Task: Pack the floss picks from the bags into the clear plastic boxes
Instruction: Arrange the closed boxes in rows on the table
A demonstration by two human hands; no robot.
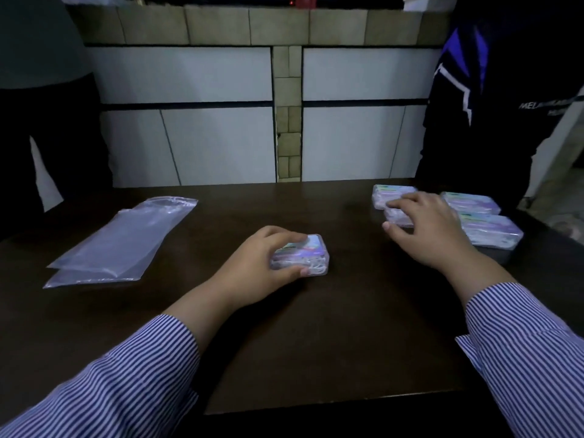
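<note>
Head view: right hand (pixel 425 224) over a half-hidden clear box (pixel 398 217).

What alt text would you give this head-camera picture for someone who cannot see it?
A person's left hand grips a clear plastic box of floss picks at the middle of a dark table, while the right hand reaches onto a cluster of similar boxes at the right. Empty clear plastic bags lie flat at the left.

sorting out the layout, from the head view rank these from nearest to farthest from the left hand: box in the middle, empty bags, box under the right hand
1. Box in the middle: gripped by the left hand.
2. Box under the right hand: off to the right.
3. Empty bags: far left of the table.
</note>
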